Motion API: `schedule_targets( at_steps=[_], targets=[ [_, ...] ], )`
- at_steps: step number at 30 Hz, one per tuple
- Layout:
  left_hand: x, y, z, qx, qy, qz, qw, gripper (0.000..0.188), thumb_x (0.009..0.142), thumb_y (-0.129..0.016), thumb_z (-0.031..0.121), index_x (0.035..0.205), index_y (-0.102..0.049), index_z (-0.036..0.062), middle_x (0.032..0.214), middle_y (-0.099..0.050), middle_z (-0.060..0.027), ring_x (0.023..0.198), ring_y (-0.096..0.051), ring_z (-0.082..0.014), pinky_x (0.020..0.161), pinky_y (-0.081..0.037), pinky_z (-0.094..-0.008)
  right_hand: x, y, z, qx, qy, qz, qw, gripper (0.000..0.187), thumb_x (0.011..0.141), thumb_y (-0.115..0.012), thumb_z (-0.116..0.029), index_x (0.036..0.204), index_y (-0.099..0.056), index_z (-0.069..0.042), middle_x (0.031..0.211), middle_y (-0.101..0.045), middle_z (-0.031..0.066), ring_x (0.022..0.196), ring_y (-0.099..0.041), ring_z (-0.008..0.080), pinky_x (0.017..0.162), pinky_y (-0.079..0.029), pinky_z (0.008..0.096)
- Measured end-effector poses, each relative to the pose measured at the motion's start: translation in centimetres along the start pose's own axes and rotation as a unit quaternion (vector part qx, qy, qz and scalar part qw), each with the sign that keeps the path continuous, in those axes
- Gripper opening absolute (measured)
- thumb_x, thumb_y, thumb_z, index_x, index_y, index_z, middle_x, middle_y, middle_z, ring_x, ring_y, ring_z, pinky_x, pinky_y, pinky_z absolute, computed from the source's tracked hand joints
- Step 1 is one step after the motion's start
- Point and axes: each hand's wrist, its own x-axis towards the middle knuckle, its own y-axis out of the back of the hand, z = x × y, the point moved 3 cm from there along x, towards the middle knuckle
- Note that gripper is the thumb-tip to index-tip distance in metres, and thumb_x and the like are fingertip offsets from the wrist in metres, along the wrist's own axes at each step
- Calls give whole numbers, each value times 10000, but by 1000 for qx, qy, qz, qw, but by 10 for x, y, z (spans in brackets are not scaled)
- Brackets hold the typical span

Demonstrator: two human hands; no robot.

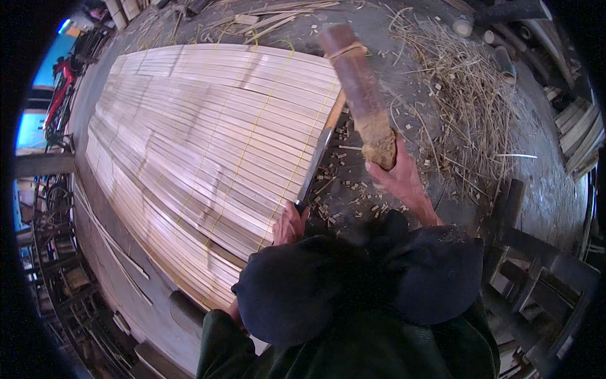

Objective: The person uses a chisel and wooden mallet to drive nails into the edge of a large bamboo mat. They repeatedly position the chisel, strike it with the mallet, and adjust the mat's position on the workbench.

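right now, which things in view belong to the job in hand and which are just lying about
Seemingly in use:
thick brown mallet, held in the right hand
long blade, the left hand at its handle
pale slatted panel

Apparently just lying about:
heap of thin shavings
small scattered offcuts
split pieces stacked at far right

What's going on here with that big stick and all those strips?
Someone's right hand is gripping a thick brown stick by its rough, frayed end, with the other end pointing away. The left hand is closed at the dark handle of a long metal blade, which lies along the right edge of a big spread of pale wooden strips. Yellow strings run across the strips. Little cut pieces are scattered on the floor beside them.
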Motion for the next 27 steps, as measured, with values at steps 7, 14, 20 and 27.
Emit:
schedule_targets(
  at_steps=[7,14,20,27],
  targets=[
    [-5,18,-20,-151,-21,-22,988,432,967,-571,420,956,-549,-11,813,-640,-284,871,-652,-456,708,-479,-506,0,6,-31,59,21,47,997,883,787,-770,-327,1474,-295,-41,1227,-613,211,1121,-622,316,954,-494,423],
    [-19,37,-14,-151,-22,-25,988,415,983,-565,401,946,-580,-12,798,-644,-276,819,-660,-443,675,-477,-482,12,61,-106,114,67,121,984,859,764,-793,-251,1461,-339,-32,1258,-577,170,1162,-563,266,980,-459,395],
    [-19,44,-16,-120,0,-33,992,450,984,-538,422,969,-629,-19,707,-632,-224,718,-667,-344,657,-474,-461,21,122,-139,5,271,359,893,872,770,-783,-295,1466,-324,-41,1263,-575,206,1160,-574,317,983,-466,420],
    [-14,50,-10,-140,-15,-84,986,420,977,-573,382,937,-562,-36,831,-642,-301,851,-652,-460,672,-484,-489,-17,-5,18,-220,-21,-93,971,888,776,-772,-348,1473,-307,-51,1270,-573,248,1157,-588,376,986,-474,449]
  ],
)
